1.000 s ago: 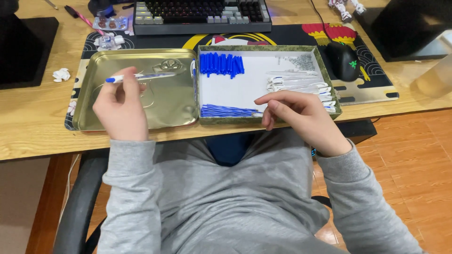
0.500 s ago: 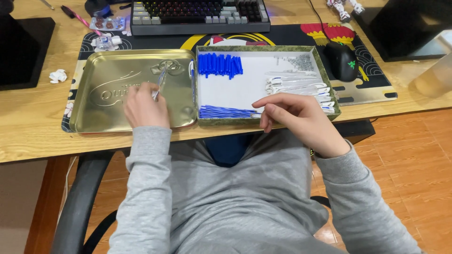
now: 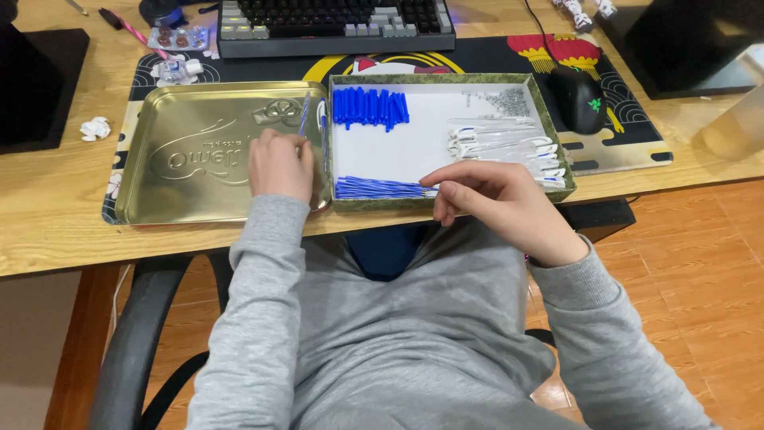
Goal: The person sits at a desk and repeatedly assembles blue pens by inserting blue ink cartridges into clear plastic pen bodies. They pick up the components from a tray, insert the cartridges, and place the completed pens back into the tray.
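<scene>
A slim pen barrel [image 3: 304,114], clear with a blue tinge, stands tilted in the left hand [image 3: 280,163], its fingers pinched shut round the lower end while the upper end points toward the far edge of the gold tin lid [image 3: 179,119], which lies open on the counter [image 3: 48,215] near its front edge. Just to the right, touching the lid, sits the shallow white-lined box [image 3: 434,143]: a row of blue caps [image 3: 368,107] lies along its far left corner, a bundle of blue refills [image 3: 378,188] along its near edge, clear barrels [image 3: 501,143] on the right side and a small heap of tiny metal parts [image 3: 505,99] in the far right corner. The right hand [image 3: 497,203] rests over the box's near edge with the fingers curled loosely just beside the refills; whether they pinch one cannot be told. To do this well, I judge the barrel should be kept steady over the lid so any dropped part stays inside, and a single refill drawn out without disturbing the bundle. Beyond the box lie a black mouse [image 3: 578,99] and a keyboard [image 3: 334,24] by the counter's far edge
</scene>
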